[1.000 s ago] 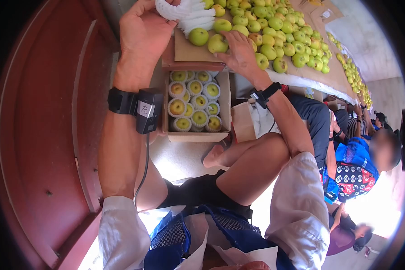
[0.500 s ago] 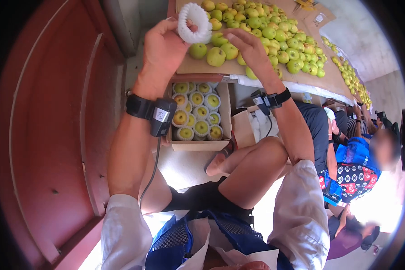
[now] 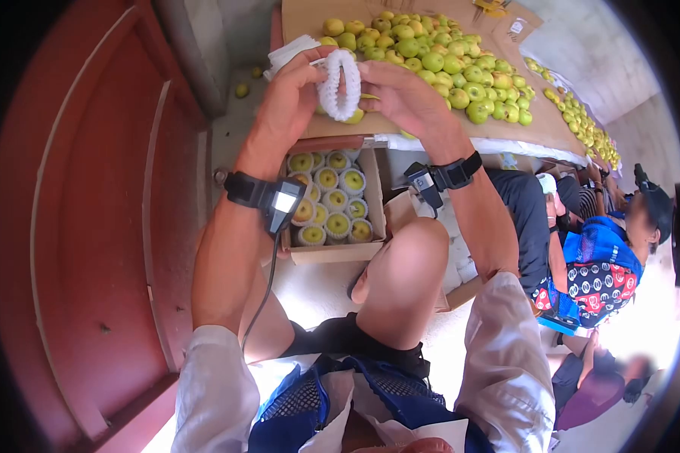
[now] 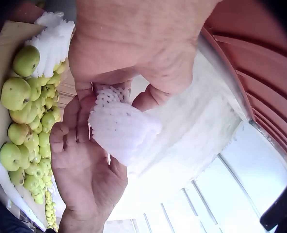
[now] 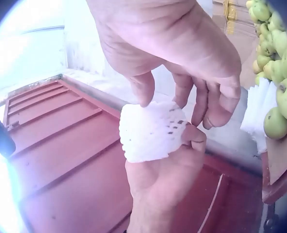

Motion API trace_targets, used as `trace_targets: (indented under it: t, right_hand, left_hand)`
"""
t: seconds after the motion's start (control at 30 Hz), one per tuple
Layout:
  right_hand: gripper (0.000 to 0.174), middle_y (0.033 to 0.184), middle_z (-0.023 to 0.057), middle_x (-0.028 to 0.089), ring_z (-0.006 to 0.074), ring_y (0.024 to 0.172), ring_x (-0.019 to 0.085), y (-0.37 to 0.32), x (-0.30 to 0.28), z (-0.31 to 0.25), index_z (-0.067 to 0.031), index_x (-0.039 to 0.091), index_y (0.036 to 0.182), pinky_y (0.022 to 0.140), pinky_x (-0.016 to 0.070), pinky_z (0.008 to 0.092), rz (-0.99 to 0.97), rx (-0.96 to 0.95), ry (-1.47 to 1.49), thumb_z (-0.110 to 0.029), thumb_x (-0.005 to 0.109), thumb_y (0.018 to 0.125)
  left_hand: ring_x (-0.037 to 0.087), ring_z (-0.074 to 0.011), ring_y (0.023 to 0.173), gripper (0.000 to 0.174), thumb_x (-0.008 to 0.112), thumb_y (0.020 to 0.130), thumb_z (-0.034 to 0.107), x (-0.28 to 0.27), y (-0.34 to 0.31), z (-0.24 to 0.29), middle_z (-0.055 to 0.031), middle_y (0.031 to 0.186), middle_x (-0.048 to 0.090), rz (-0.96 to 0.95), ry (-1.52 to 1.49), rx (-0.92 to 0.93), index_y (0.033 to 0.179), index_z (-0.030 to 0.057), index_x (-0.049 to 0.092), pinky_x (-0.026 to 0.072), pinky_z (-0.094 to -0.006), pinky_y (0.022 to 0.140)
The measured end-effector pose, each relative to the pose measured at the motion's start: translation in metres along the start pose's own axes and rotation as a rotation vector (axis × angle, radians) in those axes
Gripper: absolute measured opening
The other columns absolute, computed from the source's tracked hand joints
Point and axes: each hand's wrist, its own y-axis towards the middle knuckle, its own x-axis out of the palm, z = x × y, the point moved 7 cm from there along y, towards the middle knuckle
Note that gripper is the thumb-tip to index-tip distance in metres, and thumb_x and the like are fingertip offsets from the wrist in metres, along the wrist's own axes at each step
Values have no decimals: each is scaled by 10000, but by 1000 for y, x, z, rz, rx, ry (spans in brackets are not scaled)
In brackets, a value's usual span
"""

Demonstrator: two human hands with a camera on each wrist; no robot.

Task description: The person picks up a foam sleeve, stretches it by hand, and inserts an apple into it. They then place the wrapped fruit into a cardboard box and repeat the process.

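Observation:
Both hands meet at a white foam fruit net (image 3: 340,87) above the near edge of the table. My left hand (image 3: 285,106) grips it from the left, its fingers around the meshed end in the left wrist view. From the other side my right hand (image 3: 412,98) holds the rim between thumb and fingers, as the right wrist view shows. The net's mouth appears as a narrow oval in the head view. Behind the left hand lies a stack of foam nets (image 5: 257,109). Green-yellow apples (image 4: 17,94) lie heaped beyond the hands.
Below the table edge stands a carton (image 3: 332,254) of apples in foam nets. A red panelled door (image 3: 91,226) rises close on the left. Beside my right arm sits a person in a blue vest (image 3: 593,245). Two apples (image 3: 242,90) lie on the floor at the left.
My right hand has left an apple on the table and come to the net. My left hand has moved down and right with the net. The right knee has swung inward.

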Motion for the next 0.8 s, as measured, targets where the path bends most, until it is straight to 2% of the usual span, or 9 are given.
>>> trace_targets:
  t: [0.17,0.27,0.37,0.57,0.67,0.8]
  right_hand:
    - [150,1068,1,666,127,969,599,-9,4,-12,-91,654,1052,706,425,260,-19,-39,109,-212,647,965]
    - [184,1070,3,663,124,944,590,-10,3,-8,-85,639,1071,690,418,264,2,-33,196,-235,656,965]
    - [223,1071,12,665,121,937,590,-17,7,-2,-76,630,1109,678,413,263,3,-75,164,-247,656,969]
    - [263,1072,27,673,110,911,598,-29,25,11,-42,642,1142,667,414,242,-18,-7,111,-243,660,973]
    - [271,1062,36,675,113,903,618,-27,13,16,-15,641,1149,662,440,238,10,-15,180,-218,665,972]
    - [263,1075,53,681,110,906,638,-34,6,12,5,635,1164,673,475,244,19,-56,127,-184,654,982]
  left_hand:
    - [608,-206,1080,471,497,884,59,4,-2,0,-119,1226,617,15,-26,0,1342,-43,532,484,-366,981]
    - [617,-203,1022,467,503,883,62,4,-5,-2,-117,1185,630,-52,12,-29,1338,-43,533,495,-357,956]
    - [619,-204,975,462,506,886,65,5,-8,-3,-118,1149,638,-50,20,-24,1335,-42,534,503,-348,930]
    - [606,-208,1076,450,509,898,65,-2,-13,1,-133,1223,621,-40,1,-9,1335,-39,538,480,-362,993]
    - [588,-217,1148,453,519,912,76,0,-14,0,-141,1261,609,-64,35,0,1350,-40,530,455,-370,1041]
    - [576,-226,1191,440,528,936,96,6,-15,-9,-144,1292,601,-115,39,-41,1350,-53,533,438,-370,1067]
